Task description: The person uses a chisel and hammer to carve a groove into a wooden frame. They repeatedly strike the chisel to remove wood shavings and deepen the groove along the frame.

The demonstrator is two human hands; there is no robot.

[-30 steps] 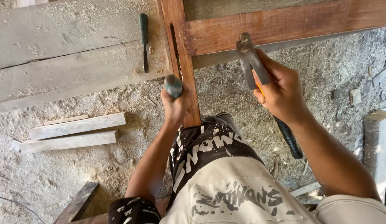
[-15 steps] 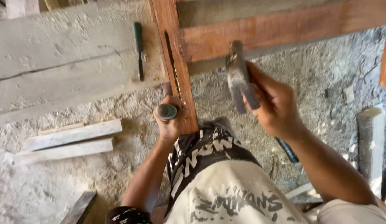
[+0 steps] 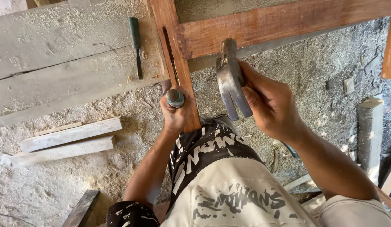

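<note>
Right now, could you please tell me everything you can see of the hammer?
The hammer is a claw hammer with a worn, dull grey metal head, spotted with rust. Its two-pronged claw curves down toward the camera; the striking face points up toward the reddish wooden frame. The right hand grips it just below the head, hiding the handle. It is raised in the air beside the chisel that the left hand holds.

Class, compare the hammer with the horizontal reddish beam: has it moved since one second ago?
Yes. The hammer in the right hand has swung left and up along the reddish beam, toward the chisel in the left hand.
</note>
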